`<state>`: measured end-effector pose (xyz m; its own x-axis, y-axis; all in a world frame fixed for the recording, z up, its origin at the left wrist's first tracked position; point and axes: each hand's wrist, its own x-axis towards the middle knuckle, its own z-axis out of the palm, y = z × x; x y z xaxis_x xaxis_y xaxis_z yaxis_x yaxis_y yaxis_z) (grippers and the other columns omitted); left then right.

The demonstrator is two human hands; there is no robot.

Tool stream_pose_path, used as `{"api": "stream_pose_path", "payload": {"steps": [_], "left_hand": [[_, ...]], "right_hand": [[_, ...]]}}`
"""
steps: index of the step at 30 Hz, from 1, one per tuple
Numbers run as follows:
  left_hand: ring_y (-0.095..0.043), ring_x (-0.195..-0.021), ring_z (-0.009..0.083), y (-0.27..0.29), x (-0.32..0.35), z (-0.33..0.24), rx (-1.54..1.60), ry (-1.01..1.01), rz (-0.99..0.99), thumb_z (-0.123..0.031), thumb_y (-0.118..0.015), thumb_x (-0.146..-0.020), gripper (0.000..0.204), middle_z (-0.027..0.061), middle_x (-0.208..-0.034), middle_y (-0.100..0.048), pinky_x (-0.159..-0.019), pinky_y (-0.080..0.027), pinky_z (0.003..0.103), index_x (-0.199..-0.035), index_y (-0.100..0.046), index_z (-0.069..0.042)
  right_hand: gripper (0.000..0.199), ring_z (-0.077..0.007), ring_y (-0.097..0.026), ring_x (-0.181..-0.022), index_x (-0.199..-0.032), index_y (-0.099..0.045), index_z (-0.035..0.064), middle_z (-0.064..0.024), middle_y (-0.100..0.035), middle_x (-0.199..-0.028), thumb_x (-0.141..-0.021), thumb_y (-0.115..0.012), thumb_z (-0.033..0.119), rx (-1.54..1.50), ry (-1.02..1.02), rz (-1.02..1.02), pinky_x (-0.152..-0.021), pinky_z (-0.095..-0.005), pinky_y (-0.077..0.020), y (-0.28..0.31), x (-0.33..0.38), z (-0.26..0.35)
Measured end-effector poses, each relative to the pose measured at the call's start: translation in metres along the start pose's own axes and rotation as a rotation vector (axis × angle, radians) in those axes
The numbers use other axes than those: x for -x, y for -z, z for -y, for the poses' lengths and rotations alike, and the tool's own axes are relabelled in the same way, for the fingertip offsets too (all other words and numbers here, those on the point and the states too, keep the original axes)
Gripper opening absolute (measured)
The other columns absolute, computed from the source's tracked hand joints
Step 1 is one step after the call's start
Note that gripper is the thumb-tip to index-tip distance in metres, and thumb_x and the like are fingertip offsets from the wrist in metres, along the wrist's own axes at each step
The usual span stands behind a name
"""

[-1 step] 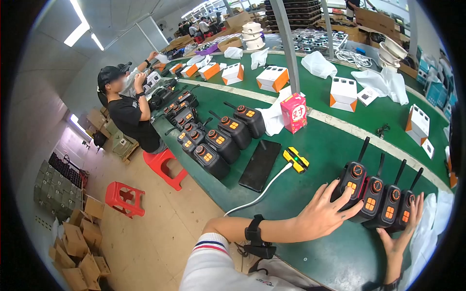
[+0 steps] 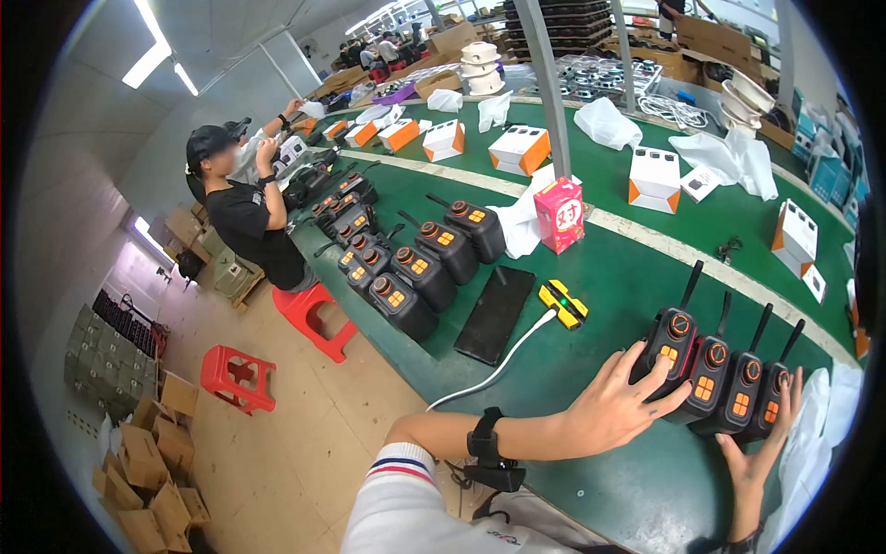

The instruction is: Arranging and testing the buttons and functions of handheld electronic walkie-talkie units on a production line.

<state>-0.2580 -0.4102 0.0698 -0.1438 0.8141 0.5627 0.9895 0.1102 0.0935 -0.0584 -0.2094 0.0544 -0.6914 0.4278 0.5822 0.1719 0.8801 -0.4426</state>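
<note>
Several black handheld radios with orange buttons and upright antennas lie side by side [image 2: 712,367] near the front edge of the green table [image 2: 609,277]. My left hand [image 2: 616,406] rests with spread fingers against the leftmost radio [image 2: 672,337], thumb on its orange keypad. My right hand [image 2: 755,460] comes up from below with its fingertips touching the rightmost radio [image 2: 773,402]. Neither hand lifts a radio. A black strap sits on my left wrist [image 2: 484,436].
A flat black pad [image 2: 496,314], a yellow-black plug [image 2: 563,303] on a white cable and a pink carton [image 2: 559,214] lie to the left. More radios [image 2: 406,277] line the table edge beside a seated person [image 2: 245,217]. Red stools [image 2: 238,377] stand on the floor. White-orange boxes [image 2: 521,148] sit further back.
</note>
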Motion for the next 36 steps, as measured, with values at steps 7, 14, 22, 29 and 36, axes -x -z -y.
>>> {"api": "stream_pose_path", "payload": {"steps": [7,14,22,29,36], "left_hand": [[-0.046,-0.106,0.0354,-0.004,-0.002,0.002,-0.155,-0.205,0.065,-0.025,-0.059,-0.076,0.053,0.0190,-0.117,-0.046,-0.097,-0.042,0.058,-0.125,-0.054,-0.005],[-0.051,-0.101,0.0326,0.000,-0.007,0.002,-0.233,-0.215,0.025,-0.019,-0.059,-0.075,0.045,0.0179,-0.103,-0.053,-0.094,-0.045,0.050,-0.119,-0.059,-0.006],[-0.028,-0.123,0.0465,0.004,-0.010,-0.006,0.088,-0.019,0.111,-0.033,-0.075,-0.073,0.055,0.0231,-0.136,-0.019,-0.094,-0.043,0.050,-0.125,-0.055,-0.028],[-0.018,-0.125,0.0508,-0.045,-0.047,0.007,0.146,-0.007,0.022,-0.034,-0.076,-0.072,0.069,0.0239,-0.135,-0.021,-0.102,-0.020,0.064,-0.131,-0.040,-0.024],[-0.022,-0.125,0.0469,-0.093,-0.088,0.031,0.077,0.021,-0.064,-0.032,-0.076,-0.072,0.072,0.0250,-0.133,-0.025,-0.102,-0.022,0.061,-0.133,-0.038,-0.023]], "right_hand": [[0.097,-0.0410,-0.027,-0.134,-0.140,-0.026,0.0073,-0.0265,-0.022,-0.147,-0.062,-0.080,0.024,-0.104,-0.130,-0.062,-0.109,-0.0473,-0.0236,-0.013,0.018,0.000],[0.093,-0.0354,-0.031,-0.133,-0.139,-0.026,0.0091,-0.0225,-0.017,-0.146,-0.063,-0.079,0.000,-0.355,-0.272,0.027,-0.108,-0.0429,-0.0300,-0.018,0.034,0.001],[0.100,-0.0535,-0.020,-0.132,-0.134,-0.030,0.0157,-0.0356,-0.012,-0.141,-0.054,-0.089,0.022,-0.013,-0.031,0.039,-0.103,-0.0539,-0.0357,-0.004,0.012,0.017],[0.096,-0.0508,-0.010,-0.133,-0.134,-0.031,0.0157,-0.0328,-0.013,-0.140,-0.057,-0.088,0.024,-0.001,-0.097,-0.034,-0.104,-0.0567,-0.0321,-0.031,-0.013,-0.002],[0.089,-0.0469,-0.014,-0.133,-0.131,-0.037,0.0153,-0.0277,-0.022,-0.138,-0.058,-0.087,0.024,-0.009,-0.097,-0.146,-0.106,-0.0548,-0.0298,-0.059,-0.055,-0.050]]}}
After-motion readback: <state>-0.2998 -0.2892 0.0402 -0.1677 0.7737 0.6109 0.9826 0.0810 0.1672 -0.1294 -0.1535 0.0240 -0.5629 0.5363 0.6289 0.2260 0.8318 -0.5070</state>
